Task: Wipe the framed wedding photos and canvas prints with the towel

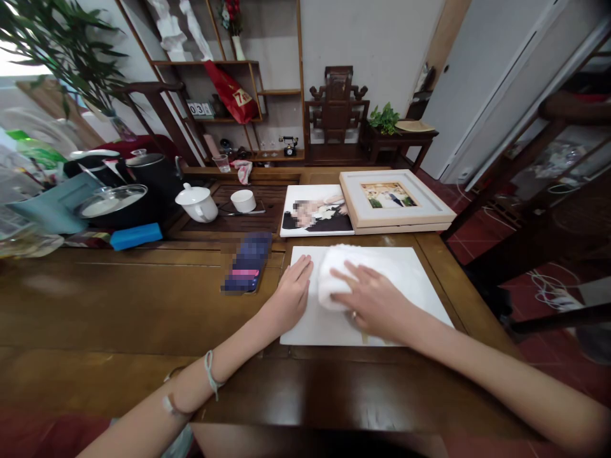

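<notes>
A white board (401,270) lies flat on the wooden table before me. My left hand (294,289) rests on its left edge, fingers stretched out and holding nothing. My right hand (370,292) grips a fluffy white cloth (331,280) and presses it against the board, left of its middle; the hand looks slightly blurred. Just beyond the board are a photo panel (291,207) lying face up and a pale wooden picture frame (351,200) with a small photo inside. A phone (248,261) lies left of my left hand.
On the dark tea tray (267,181) stand a white lidded cup (196,202) and a small white bowl (243,201). Farther left are a blue box (136,236), a glass-lidded pot (114,207) and a black kettle (150,172). The table's edge (482,312) runs along the right.
</notes>
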Motion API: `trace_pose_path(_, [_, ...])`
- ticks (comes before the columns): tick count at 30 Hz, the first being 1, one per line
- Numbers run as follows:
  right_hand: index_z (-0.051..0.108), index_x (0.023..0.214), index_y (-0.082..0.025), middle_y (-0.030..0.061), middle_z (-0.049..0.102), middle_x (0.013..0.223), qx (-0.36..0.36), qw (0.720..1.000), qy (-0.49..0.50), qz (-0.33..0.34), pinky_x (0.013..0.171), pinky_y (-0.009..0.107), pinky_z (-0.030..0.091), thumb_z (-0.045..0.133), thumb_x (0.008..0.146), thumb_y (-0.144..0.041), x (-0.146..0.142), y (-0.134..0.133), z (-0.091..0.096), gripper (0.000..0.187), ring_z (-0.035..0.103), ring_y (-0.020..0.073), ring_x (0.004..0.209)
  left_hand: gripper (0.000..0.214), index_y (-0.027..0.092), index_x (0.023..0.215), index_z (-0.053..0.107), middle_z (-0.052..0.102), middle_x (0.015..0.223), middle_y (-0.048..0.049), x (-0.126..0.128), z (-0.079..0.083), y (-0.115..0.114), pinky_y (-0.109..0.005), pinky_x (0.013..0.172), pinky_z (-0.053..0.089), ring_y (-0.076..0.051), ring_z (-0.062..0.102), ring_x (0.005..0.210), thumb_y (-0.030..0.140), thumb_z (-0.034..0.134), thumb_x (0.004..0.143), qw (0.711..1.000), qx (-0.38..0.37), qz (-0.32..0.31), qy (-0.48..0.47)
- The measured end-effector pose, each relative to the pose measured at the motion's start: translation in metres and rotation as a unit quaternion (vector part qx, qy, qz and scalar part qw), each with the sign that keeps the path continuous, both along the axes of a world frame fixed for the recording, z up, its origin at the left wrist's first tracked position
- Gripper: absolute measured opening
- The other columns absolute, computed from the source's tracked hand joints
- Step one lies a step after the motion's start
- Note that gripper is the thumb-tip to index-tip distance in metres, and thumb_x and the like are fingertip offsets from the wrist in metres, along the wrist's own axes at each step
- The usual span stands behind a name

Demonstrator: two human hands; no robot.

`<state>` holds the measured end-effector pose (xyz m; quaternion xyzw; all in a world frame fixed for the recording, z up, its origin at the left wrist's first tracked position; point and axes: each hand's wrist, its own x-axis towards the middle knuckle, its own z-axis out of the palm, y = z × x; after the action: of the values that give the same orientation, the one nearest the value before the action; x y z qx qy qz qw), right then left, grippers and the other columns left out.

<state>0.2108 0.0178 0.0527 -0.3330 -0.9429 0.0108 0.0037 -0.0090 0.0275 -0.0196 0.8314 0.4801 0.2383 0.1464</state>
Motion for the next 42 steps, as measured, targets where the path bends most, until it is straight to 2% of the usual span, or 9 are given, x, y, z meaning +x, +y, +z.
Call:
trace_pose_path(4, [0.064, 0.121, -0.019, 0.0182, 0.043, 0.145, 0.048, 0.999, -0.005, 0.001, 0.106, 0.056, 0.031, 0.056, 0.077, -0.01, 0.001, 0.022, -0.006, 0.046, 0.034, 0.0404, 0.134, 0.049, 0.017, 0.145, 0.034, 0.036, 0.15, -0.0165, 0.0, -0.002, 0.0, -0.052, 0.115, 0.03, -0.028, 0.029, 0.142, 0.016, 0.032, 0.096, 1.0, 0.017, 0.001, -0.011])
trace_pose_path(13, [0.072, 0.095, -0.029, 0.0096, 0.047, 0.142, -0.04, 0.975, 0.047, 0.216, 0.105, 0.052, 0.033, 0.057, 0.084, -0.027, -0.001, -0.071, 0.004, 0.019, 0.043, 0.0356, 0.129, 0.051, 0.014, 0.146, 0.031, 0.029, 0.154, -0.018, -0.002, 0.001, 0.001, -0.052, 0.115, 0.029, -0.028, 0.022, 0.145, 0.014, 0.032, 0.095, 1.0, -0.003, -0.018, -0.007])
trace_pose_path(17, [0.068, 0.11, -0.027, 0.0102, 0.05, 0.14, -0.056, 0.986, 0.036, 0.151, 0.101, 0.046, 0.039, 0.062, 0.077, -0.025, 0.0, -0.034, 0.006, 0.033, 0.044, 0.0332, 0.128, 0.053, 0.01, 0.144, 0.033, 0.028, 0.153, -0.0213, -0.003, 0.0, 0.0, -0.054, 0.115, 0.028, -0.03, 0.021, 0.145, 0.013, 0.037, 0.092, 1.0, -0.013, -0.017, -0.001])
trace_pose_path(21, [0.066, 0.115, -0.02, 0.0188, 0.051, 0.136, 0.036, 0.998, 0.0, 0.051, 0.101, 0.05, 0.038, 0.059, 0.08, -0.02, -0.015, -0.006, -0.002, 0.035, 0.044, 0.0365, 0.128, 0.052, 0.011, 0.143, 0.035, 0.029, 0.152, -0.0213, -0.004, -0.001, 0.001, -0.055, 0.115, 0.028, -0.031, 0.023, 0.144, 0.013, 0.038, 0.091, 1.0, -0.009, -0.019, -0.01])
trace_pose_path(25, [0.066, 0.113, -0.019, 0.023, 0.052, 0.134, 0.064, 0.995, -0.018, 0.074, 0.098, 0.056, 0.037, 0.057, 0.084, -0.023, -0.029, -0.039, -0.009, 0.031, 0.05, 0.0388, 0.121, 0.058, 0.013, 0.146, 0.03, 0.027, 0.154, -0.0199, -0.005, 0.0, 0.001, -0.055, 0.115, 0.027, -0.03, 0.021, 0.145, 0.012, 0.041, 0.089, 0.999, -0.001, -0.037, -0.013])
trace_pose_path(29, [0.068, 0.103, -0.022, 0.0193, 0.052, 0.134, -0.012, 0.992, 0.041, 0.118, 0.097, 0.052, 0.038, 0.059, 0.08, -0.026, -0.017, -0.069, -0.003, 0.024, 0.047, 0.0385, 0.123, 0.052, 0.011, 0.144, 0.033, 0.03, 0.153, -0.0194, -0.002, 0.002, 0.0, -0.053, 0.116, 0.028, -0.028, 0.022, 0.145, 0.011, 0.033, 0.093, 1.0, -0.016, -0.009, -0.001])
trace_pose_path(32, [0.064, 0.107, -0.022, 0.0166, 0.056, 0.126, -0.087, 0.993, 0.066, 0.05, 0.087, 0.043, 0.043, 0.057, 0.076, -0.019, -0.001, -0.048, 0.005, 0.032, 0.054, 0.0325, 0.112, 0.049, 0.011, 0.143, 0.035, 0.034, 0.151, -0.0186, 0.0, 0.001, 0.001, -0.052, 0.116, 0.029, -0.028, 0.025, 0.144, 0.014, 0.032, 0.095, 1.0, -0.008, 0.002, 0.006])
trace_pose_path(36, [0.057, 0.103, -0.018, 0.0114, 0.059, 0.099, -0.088, 0.99, 0.092, -0.054, 0.067, 0.033, 0.04, 0.044, 0.075, -0.011, 0.01, 0.009, 0.012, 0.031, 0.055, 0.0224, 0.077, 0.046, 0.014, 0.141, 0.04, 0.038, 0.149, -0.0165, 0.002, 0.001, 0.0, -0.051, 0.115, 0.031, -0.028, 0.03, 0.142, 0.015, 0.033, 0.095, 1.0, 0.027, 0.012, -0.006])
trace_pose_path(42, [0.053, 0.096, -0.018, 0.0063, 0.059, 0.082, -0.089, 0.982, 0.166, -0.002, 0.066, 0.031, 0.035, 0.038, 0.077, -0.009, -0.024, 0.078, 0.014, 0.025, 0.05, 0.0217, 0.076, 0.047, 0.009, 0.141, 0.04, 0.038, 0.147, -0.0191, 0.002, 0.003, 0.001, -0.049, 0.115, 0.032, -0.028, 0.032, 0.141, 0.014, 0.032, 0.095, 0.999, 0.05, 0.0, 0.001])
